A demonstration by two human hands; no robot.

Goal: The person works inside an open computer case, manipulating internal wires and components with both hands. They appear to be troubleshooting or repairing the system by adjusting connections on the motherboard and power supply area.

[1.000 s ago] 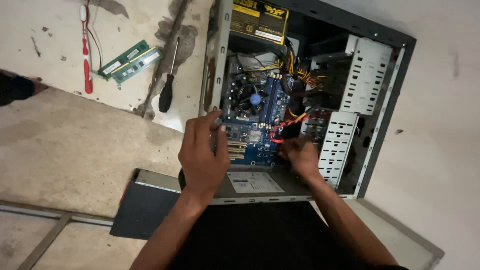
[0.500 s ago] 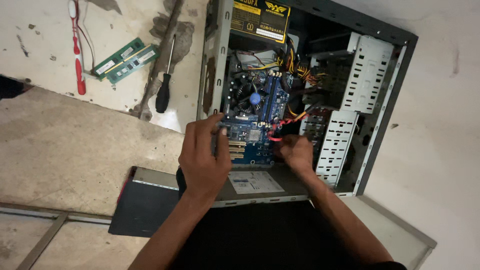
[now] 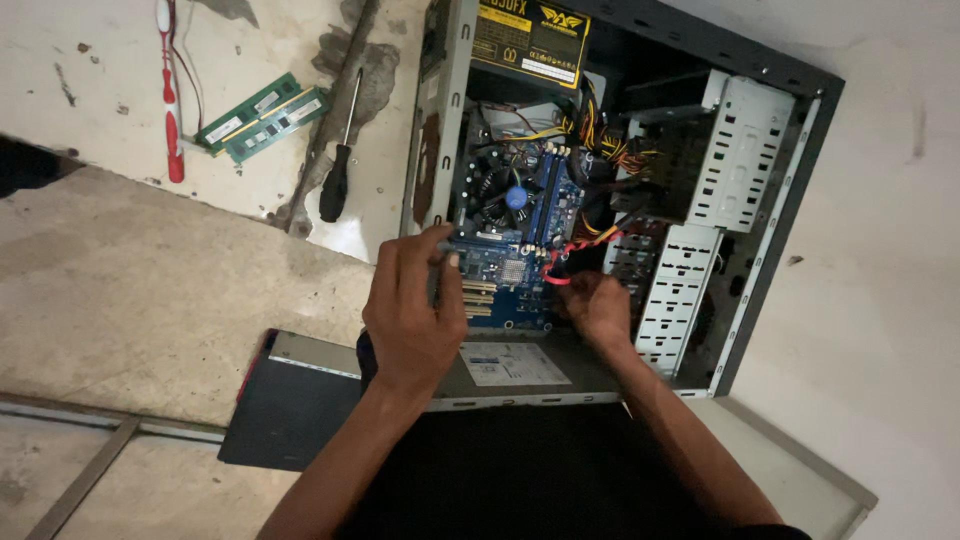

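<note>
The open computer case [image 3: 770, 230] lies on its side on the floor, its blue motherboard [image 3: 510, 280] exposed. The right hand [image 3: 598, 305] reaches inside, fingers curled together at the board's right edge beside a red cable [image 3: 575, 247]; whether they grip it cannot be told. The left hand [image 3: 415, 310] rests over the case's left rim, fingers bent around a thin dark tool [image 3: 443, 262]. Well apart on the floor lie 2 green memory sticks [image 3: 262, 117], a black-handled screwdriver [image 3: 338, 170] and a red and white toothbrush [image 3: 170, 90].
</note>
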